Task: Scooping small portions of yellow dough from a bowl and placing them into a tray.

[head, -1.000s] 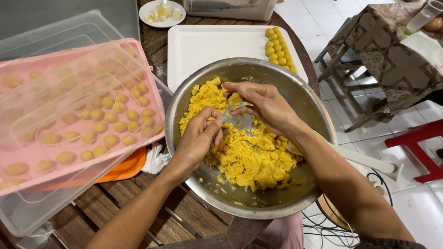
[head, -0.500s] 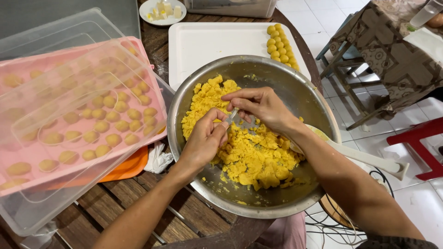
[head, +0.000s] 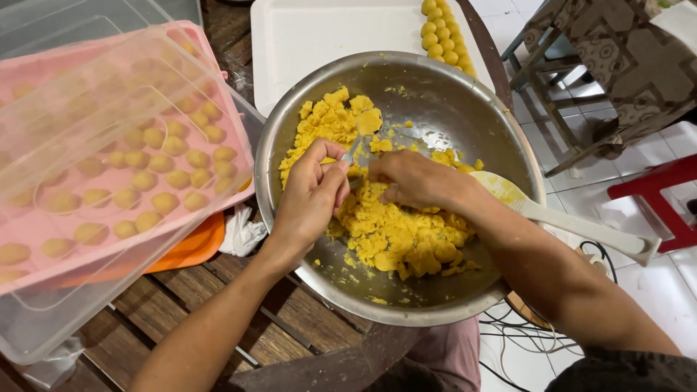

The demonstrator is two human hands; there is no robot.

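A big steel bowl [head: 465, 101] on the wooden table holds crumbly yellow dough [head: 396, 232]. Both of my hands are inside it, over the dough. My left hand [head: 311, 196] is curled, its fingertips pinched on a small bit of dough. My right hand [head: 415, 179] faces it and grips a small metal spoon [head: 353, 150], whose tip meets my left fingers. The hands touch at the fingertips.
A white spatula [head: 581, 229] leans on the bowl's right rim. Behind the bowl, a white tray [head: 327, 36] carries a row of yellow balls [head: 444, 36]. At the left are pink trays of balls [head: 145, 145] under a clear lid. A crumpled tissue [head: 242, 234] lies close by. A chair and a red stool stand at the right.
My hands have drawn together over the middle of the dough. The spoon in my right hand has come up against my left fingers. The view has moved closer to the bowl.
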